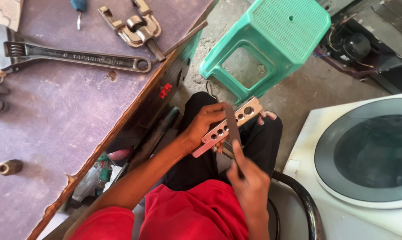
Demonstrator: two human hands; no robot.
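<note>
Over my lap, my left hand grips a long metal bar with a row of several round holes, tilted up to the right. My right hand holds a thin flat grey tool, like a file, whose blade lies across the bar near my left thumb. I sit in black trousers and a red shirt.
A purple worktable at left carries a large adjustable wrench, a metal clamp tool, a screwdriver tip and a small brass fitting. A green plastic stool stands ahead, a white front-loading washer at right, a compressor beyond.
</note>
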